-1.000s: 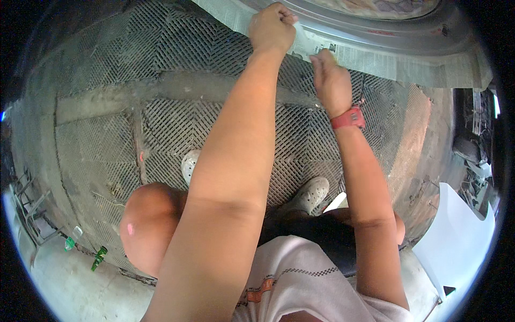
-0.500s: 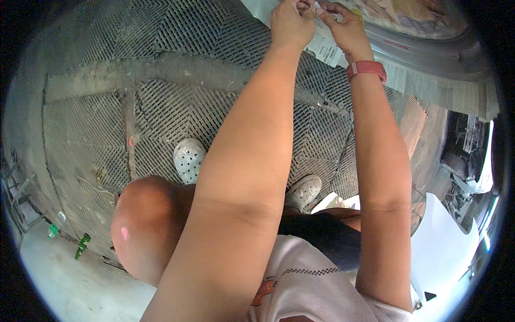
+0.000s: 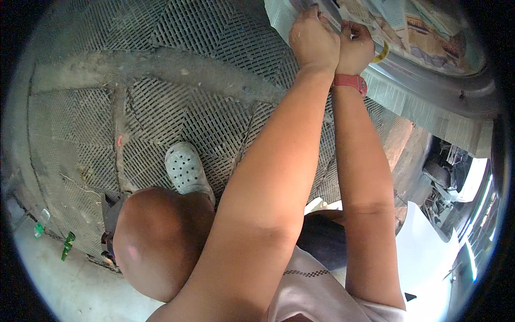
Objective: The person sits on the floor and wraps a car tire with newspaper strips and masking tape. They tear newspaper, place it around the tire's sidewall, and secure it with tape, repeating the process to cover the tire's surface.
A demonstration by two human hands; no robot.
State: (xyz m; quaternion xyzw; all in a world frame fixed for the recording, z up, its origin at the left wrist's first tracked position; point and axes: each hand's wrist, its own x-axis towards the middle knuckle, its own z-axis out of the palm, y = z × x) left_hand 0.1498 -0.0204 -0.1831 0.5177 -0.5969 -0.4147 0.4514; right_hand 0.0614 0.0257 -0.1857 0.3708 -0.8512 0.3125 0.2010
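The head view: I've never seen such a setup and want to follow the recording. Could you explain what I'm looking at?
There is no machine here: you see a person's bare left hand and right hand, with a red watch on the right wrist. The wide camera is worn on the head and looks down, so straight edges bend.

Both hands are close together at a newspaper strip running along a curved grey panel. A yellow ring, perhaps a tape roll, shows beside the right hand. I can't tell exactly what the fingers grip.

Below lies ribbed matting, with a white clog on it.
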